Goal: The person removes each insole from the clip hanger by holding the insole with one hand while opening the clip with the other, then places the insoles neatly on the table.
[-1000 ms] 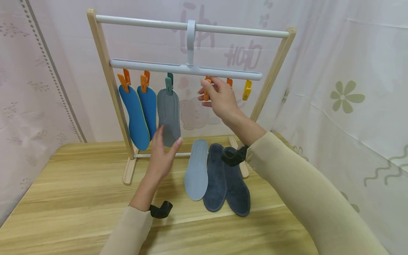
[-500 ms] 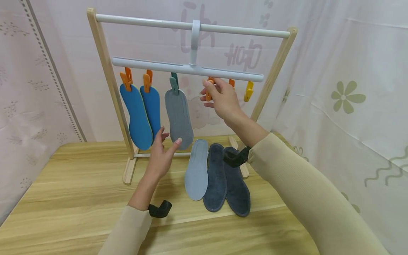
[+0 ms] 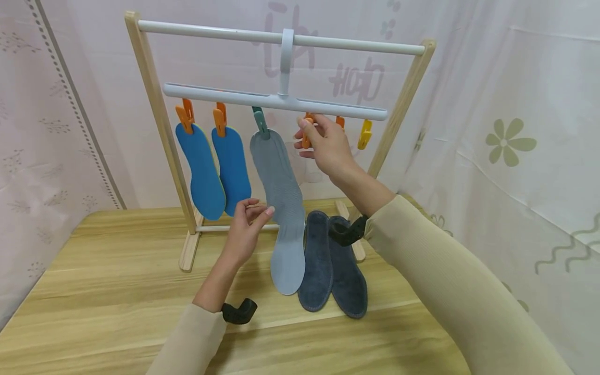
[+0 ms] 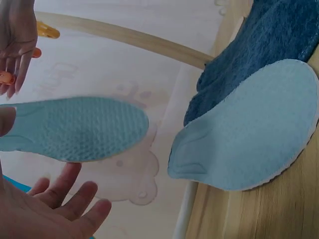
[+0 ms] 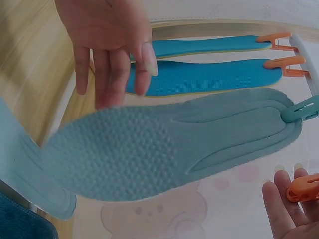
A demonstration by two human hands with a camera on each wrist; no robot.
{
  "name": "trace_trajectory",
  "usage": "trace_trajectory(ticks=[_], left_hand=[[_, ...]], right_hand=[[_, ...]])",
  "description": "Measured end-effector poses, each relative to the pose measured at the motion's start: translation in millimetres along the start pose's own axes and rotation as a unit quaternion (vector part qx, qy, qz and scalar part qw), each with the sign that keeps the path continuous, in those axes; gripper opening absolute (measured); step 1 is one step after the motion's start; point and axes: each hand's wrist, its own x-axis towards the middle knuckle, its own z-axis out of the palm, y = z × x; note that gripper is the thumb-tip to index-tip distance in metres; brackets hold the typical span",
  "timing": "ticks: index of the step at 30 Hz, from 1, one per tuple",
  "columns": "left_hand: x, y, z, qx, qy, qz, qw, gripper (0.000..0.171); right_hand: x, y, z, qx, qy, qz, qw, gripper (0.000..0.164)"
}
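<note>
Grey insole [image 3: 281,177] | head: hangs slanted from green clip [image 3: 261,124], free end down-right; left hand [image 3: 244,233] relaxed beside it, contact unclear; right hand [image 3: 329,146] pinches orange clip [image 3: 307,139] | left wrist: long axis near-horizontal, dimpled end pointing right toward second grey insole [image 4: 249,127] | right wrist: axis slants, dimpled end lower left

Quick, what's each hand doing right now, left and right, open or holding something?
Left hand: open, fingers relaxed, beside the hanging gray insole.
Right hand: closed, holding an orange clothespin.
</note>
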Motion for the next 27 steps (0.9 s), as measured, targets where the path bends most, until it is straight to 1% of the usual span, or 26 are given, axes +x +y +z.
trace_trajectory(ticks=[2, 4, 6, 9, 13, 16, 22, 27], left_hand=[[-0.5, 1.4, 1.0, 0.008, -0.001, 0.007, 0.9999, 0.064], [-0.9, 2.5, 1.8, 0.027, -0.002, 0.013, 0.9996, 0.064], [-1.1, 3.2, 2.4, 0.043, -0.004, 0.02, 0.9988, 0.059], [-0.9, 3.5, 3.8, 0.036, -0.01, 0.025, 0.999, 0.047], [-0.5, 3.1, 6.1, 0.018, 0.003, 0.019, 0.9997, 0.037], [0.2, 1.9, 7.4, 0.021, 0.015, 0.014, 0.9996, 0.033], [-2.1, 3.5, 10.4, 0.018, 0.021, 0.013, 0.9995, 0.034], [-2.3, 1.3, 12.4, 0.022, 0.056, 0.026, 0.9979, 0.033]], right_hand=[[0, 0, 0, -0.004, 0.001, -0.003, 1.0, 0.035], [0, -1, -1, -0.006, 0.0, -0.006, 1.0, 0.036], [0, -2, -1, -0.007, -0.001, -0.008, 1.0, 0.038], [0, -1, -1, -0.007, -0.005, -0.007, 1.0, 0.04], [0, 0, -3, -0.008, -0.01, -0.002, 1.0, 0.037], [-2, -1, -5, -0.003, -0.016, -0.001, 1.0, 0.034], [-3, -3, -8, 0.006, -0.028, 0.002, 1.0, 0.034], [-4, -4, -11, 0.006, -0.029, 0.008, 1.0, 0.036]])
